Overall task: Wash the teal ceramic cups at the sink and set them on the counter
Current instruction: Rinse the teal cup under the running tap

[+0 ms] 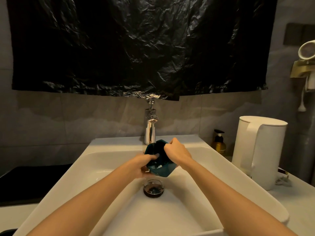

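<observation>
— What's on the table?
— I see a white sink set on it, a white kettle on the right, and an amber pump bottle just beside the kettle, toward the wall.
— Left side?
— A flat black slab beside the sink.

The cup is deep, glossy teal. The sink is plain white, its drain dark. The far faucet is mirror chrome. A crinkled, shiny black plastic sheet covers grey, cloudy-veined wall tiles. On the right are a white kettle and an amber bottle with a black pump. On the left is a black mat.
</observation>
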`<state>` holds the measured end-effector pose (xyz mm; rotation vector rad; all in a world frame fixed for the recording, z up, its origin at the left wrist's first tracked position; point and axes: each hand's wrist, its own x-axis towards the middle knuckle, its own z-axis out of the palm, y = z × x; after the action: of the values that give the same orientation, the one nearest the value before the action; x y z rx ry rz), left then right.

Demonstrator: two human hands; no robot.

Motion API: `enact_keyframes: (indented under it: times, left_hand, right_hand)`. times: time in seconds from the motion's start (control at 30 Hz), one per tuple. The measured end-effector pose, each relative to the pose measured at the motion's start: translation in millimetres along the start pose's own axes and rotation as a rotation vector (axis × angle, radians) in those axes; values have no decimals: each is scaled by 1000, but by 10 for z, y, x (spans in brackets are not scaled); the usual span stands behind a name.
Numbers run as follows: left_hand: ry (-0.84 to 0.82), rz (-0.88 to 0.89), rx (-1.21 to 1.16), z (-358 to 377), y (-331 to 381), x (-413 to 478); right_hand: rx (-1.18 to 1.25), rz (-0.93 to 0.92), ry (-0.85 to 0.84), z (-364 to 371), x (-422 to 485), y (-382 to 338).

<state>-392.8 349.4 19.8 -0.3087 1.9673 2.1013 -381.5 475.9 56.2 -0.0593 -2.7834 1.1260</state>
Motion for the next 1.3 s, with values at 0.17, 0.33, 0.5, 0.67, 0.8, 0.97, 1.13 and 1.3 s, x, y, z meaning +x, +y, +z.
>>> enact_keyframes:
  times: [0.17,0.33,0.5,0.67,0.8,0.97,1.13,1.3]
  left_hand:
    - [45,113,66,-18,40,66]
    - [-61,185,163,-21,70,29]
    - [-156,279,320,-112,165,-39]
    - [177,638,798,-180,111,-28]
    - [454,739,1067,-180,182,-65]
    - [389,661,1251,-230,179,-121]
    - [236,771,1345,-153,126,-86]
    - [-6,832,1088,-227,147,-11]
  right_hand:
    - [79,-43,46,50,-21,-8]
    - [66,-68,157,36,-32,30]
    - [41,-110,234,48,-34,22]
    - [-44,-119,180,90,-47,-22]
    - [-59,-79,76,55,-68,-92]
    - [-126,-30,-42,73,-45,-56]
    - [-84,9,-73,63,-24,-28]
    - [-4,-9,-122,54,-18,3]
